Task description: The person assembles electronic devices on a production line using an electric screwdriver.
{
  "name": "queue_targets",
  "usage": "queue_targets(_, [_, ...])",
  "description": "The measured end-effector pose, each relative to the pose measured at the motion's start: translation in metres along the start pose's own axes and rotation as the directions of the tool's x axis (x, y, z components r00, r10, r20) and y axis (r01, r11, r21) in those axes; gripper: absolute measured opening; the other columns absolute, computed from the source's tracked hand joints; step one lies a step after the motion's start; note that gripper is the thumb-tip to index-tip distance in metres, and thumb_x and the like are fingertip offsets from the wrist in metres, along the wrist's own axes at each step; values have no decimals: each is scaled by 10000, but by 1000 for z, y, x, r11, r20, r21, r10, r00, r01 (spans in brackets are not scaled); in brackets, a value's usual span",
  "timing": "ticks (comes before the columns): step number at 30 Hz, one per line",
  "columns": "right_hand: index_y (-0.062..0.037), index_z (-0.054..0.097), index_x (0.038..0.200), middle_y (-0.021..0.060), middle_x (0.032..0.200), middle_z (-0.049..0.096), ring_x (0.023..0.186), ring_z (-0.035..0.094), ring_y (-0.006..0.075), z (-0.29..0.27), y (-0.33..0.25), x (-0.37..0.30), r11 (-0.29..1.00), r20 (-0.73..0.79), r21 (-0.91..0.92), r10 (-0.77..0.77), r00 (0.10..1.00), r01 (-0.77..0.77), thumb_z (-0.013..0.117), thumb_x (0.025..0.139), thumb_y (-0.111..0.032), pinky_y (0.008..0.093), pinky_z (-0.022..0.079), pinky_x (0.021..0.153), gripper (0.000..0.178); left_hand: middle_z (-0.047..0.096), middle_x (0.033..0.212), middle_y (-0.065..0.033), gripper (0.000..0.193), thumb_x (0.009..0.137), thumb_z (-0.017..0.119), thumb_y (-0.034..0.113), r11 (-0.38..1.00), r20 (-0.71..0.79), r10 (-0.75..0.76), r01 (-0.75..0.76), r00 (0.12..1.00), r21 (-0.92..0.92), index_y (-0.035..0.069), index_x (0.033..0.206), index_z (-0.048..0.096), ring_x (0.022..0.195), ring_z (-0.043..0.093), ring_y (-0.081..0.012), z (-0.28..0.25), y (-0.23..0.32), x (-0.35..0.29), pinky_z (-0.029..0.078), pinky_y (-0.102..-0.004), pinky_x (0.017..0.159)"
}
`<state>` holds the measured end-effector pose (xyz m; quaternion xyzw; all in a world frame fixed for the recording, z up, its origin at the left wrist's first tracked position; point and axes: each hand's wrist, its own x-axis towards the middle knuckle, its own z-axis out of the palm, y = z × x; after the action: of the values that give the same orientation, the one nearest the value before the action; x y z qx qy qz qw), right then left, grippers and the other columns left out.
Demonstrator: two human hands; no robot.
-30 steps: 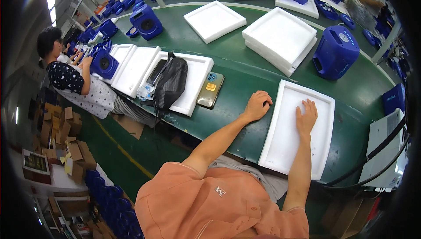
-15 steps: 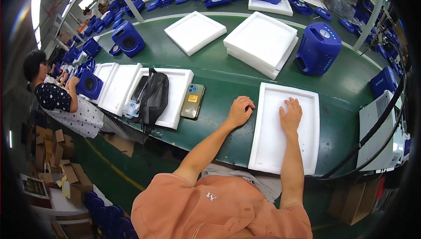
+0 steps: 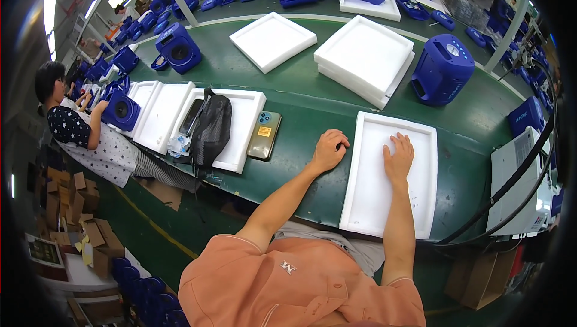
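My left hand [image 3: 330, 150] rests on the green work surface [image 3: 300, 120], fingers curled in. A small dark patch shows by its thumb; whether it is a thing or a shadow I cannot make out. Just to its right lies a shallow white foam tray [image 3: 366, 198] with a raised rim. Inside that tray my right hand [image 3: 398, 157] lies flat, fingers stretched forward, holding nothing. Left of my left hand are a phone [image 3: 263, 147] with a yellow label and a black mesh bag [image 3: 214, 132], which sits partly over another foam tray [image 3: 243, 108].
Beyond are a foam slab [image 3: 273, 42], a foam stack [image 3: 363, 57] and blue speakers [image 3: 445, 69] [image 3: 178, 48]. A co-worker [image 3: 75, 126] handles a blue speaker [image 3: 122, 111] at left. Black cables [image 3: 517, 177] hang by a pale box [image 3: 520, 180] at right.
The foam slab, the foam stack and the blue speakers beyond have shifted slightly right. Both my hands and the tray beneath my right hand stay put.
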<state>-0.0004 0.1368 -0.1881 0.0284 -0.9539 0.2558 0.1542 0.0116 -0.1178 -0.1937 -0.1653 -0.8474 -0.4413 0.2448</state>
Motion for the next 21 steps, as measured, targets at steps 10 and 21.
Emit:
queue_targets(10, [-57, 692, 1251, 120, 1483, 551, 1480, 373, 317, 4, -4, 1, 1000, -18, 8, -16, 1000, 16, 716, 910, -213, 480, 214, 1252, 376, 720, 973, -83, 83, 792, 645, 14, 1000, -13, -4, 4, 1000, 10, 67, 825, 699, 1095, 644, -309, -2, -3, -1, 492, -430, 950])
queue_targets(21, [-87, 720, 1151, 131, 1356, 642, 1386, 496, 353, 14, 5, 4, 992, -187, 60, -97, 978, 109, 760, 843, -206, 503, 328, 1176, 333, 739, 987, -101, 101, 813, 660, 16, 999, 44, -33, 33, 999, 8, 71, 865, 726, 1109, 657, -329, -1, -3, 5, 503, -440, 992])
